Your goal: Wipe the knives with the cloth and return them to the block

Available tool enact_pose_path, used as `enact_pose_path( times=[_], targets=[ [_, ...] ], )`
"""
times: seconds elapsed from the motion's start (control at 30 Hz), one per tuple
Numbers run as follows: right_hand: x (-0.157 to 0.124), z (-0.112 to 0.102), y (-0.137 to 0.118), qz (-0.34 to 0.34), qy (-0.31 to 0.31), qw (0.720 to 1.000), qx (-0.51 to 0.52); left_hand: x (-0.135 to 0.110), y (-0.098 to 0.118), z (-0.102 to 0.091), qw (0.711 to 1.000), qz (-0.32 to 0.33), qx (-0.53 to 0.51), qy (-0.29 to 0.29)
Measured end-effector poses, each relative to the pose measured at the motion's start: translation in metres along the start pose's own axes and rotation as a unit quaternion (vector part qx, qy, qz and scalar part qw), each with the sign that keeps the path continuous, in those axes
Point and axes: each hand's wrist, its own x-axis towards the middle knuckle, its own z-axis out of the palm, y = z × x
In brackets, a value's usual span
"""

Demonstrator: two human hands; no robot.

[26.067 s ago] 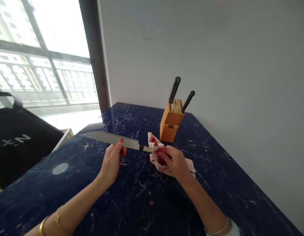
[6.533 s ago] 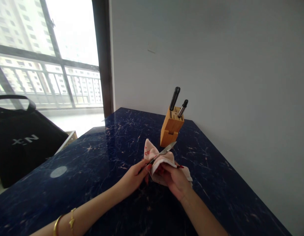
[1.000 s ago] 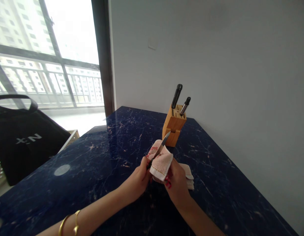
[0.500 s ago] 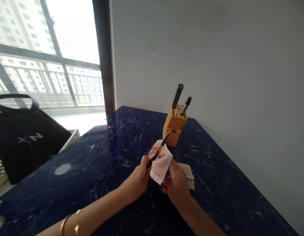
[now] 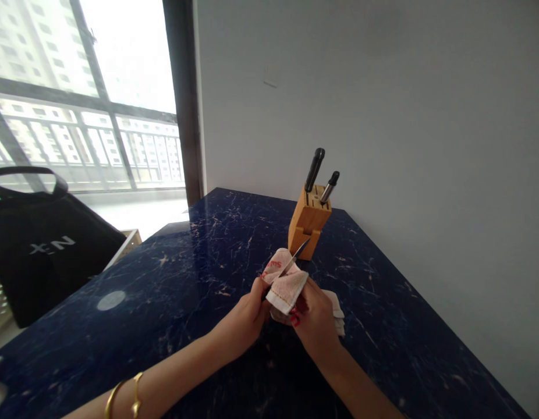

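My left hand (image 5: pixel 247 314) is closed round the dark handle of a small knife (image 5: pixel 295 259). Its thin blade points up and away toward the wooden knife block (image 5: pixel 307 224). My right hand (image 5: pixel 313 317) grips a pale pink cloth with red print (image 5: pixel 287 285), folded over the lower part of the blade. Part of the cloth lies on the dark blue marble table (image 5: pixel 186 279) under my right hand. Two black-handled knives (image 5: pixel 315 169) stand in the block.
A black bag with white lettering (image 5: pixel 42 244) stands off the table's left side beside a white perforated crate (image 5: pixel 125 238). A grey wall runs close along the table's right and far edges. A large window fills the left.
The knife blade has tipped lower and more to the right, its tip now before the block's base. My right hand has shifted the cloth slightly along the blade.
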Motion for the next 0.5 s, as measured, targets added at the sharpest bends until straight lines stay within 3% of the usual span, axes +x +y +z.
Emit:
enact_pose_path(
  times=[0.5],
  targets=[
    [0.0054, 0.0009, 0.0012, 0.076, -0.023, 0.992, 0.101, 0.0033, -0.0066, 0.0001, 1.0, -0.025, -0.015, 0.003]
  ],
)
